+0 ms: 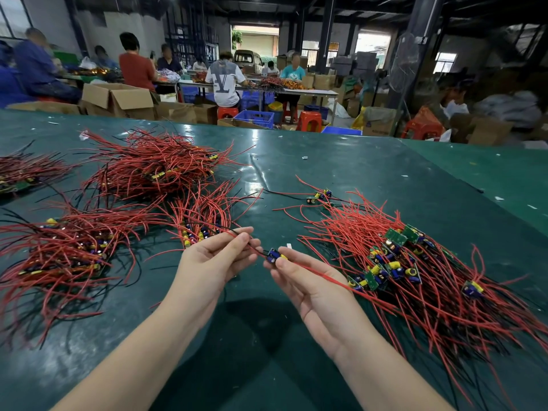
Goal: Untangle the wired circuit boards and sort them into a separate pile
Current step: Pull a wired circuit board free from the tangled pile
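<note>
— Both hands hold one circuit board (275,256) above the counter (341,173): right hand (308,287) pinches it, left hand (218,258) pinches its wires.

— Freed from the tangled heap (415,271), I'd say; next, the small pile (204,215).

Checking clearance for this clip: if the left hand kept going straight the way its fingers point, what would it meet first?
The left hand points up and right, so its fingers would probably pass just behind the held circuit board, then over bare green table. Depth is unclear.
</note>
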`<state>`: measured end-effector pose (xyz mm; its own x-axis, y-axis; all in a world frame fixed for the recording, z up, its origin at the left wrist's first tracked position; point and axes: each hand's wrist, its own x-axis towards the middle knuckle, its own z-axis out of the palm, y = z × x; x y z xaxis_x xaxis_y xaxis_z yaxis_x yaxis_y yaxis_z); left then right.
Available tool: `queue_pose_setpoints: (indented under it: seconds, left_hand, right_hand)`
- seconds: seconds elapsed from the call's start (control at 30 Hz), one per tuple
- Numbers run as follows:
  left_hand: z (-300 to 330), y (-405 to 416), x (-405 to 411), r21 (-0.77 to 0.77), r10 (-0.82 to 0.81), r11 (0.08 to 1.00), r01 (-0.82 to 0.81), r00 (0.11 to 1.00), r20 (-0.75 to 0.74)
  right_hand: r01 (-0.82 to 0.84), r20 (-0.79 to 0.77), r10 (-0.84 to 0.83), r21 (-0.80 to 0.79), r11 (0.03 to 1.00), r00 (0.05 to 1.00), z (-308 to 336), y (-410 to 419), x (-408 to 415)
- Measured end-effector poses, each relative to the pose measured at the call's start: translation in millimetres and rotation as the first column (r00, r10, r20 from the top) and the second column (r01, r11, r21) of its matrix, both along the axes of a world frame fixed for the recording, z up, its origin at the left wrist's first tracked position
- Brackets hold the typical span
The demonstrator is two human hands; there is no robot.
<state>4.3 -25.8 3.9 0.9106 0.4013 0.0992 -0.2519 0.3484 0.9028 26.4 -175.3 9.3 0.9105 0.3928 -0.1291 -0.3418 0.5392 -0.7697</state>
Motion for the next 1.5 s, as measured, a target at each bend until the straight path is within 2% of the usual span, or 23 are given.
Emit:
queue_pose_setpoints:
  seconds: [0.1, 0.33, 0.8, 1.0, 1.07, 1.23, 1.33, 1.5]
  left_hand:
    - [-1.4, -0.1, 1.4, -0.005, -0.005, 1.000, 0.005, 1.000, -0.002]
    - [1.9, 0.2, 1.8, -0.124, -0.042, 0.991, 0.050, 0.997, 0.069]
    - [4.1, 3.6, 1.1, -0.138, -0.014, 0.990, 0.026, 0.996, 0.091]
    - [3.7, 5.9, 1.1, -0.006, 0.049, 0.999, -0.049, 0.999, 0.014]
    - [4.3, 6.7, 1.0, -0.004, 0.051, 0.999, -0.051, 0.999, 0.013]
    - [6.8, 7.1, 1.8, -0.163, 0.033, 0.986, -0.023, 0.998, 0.058]
    - [8.4, 8.4, 1.6, -0.204, -0.001, 0.979, 0.016, 0.997, 0.074]
    - [8.7, 3.8, 1.0, -0.115, 0.022, 0.993, -0.010, 0.994, 0.103]
  right_hand:
    - [-0.014, -0.003, 0.014, 0.003, 1.000, 1.000, -0.6, 0.6, 0.1]
    - [0.023, -0.066, -0.022, 0.018, 1.000, 0.998, -1.2, -2.0, 4.3]
    - [-0.004, -0.088, 0.004, -0.004, 1.000, 0.996, -2.5, -0.8, 4.1]
    - [0.010, -0.110, -0.012, -0.017, 1.000, 0.994, -2.1, -2.4, 4.6]
    - [0.013, -0.117, -0.016, -0.026, 1.000, 0.993, -3.2, -1.9, 5.3]
    - [0.019, -0.123, -0.020, -0.010, 1.000, 0.992, -7.3, -1.2, 8.1]
    - [0.016, -0.140, -0.014, 0.013, 1.000, 0.990, -8.3, -2.2, 8.9]
    - [0.020, -0.148, -0.023, -0.025, 1.000, 0.989, -7.9, -2.9, 7.6]
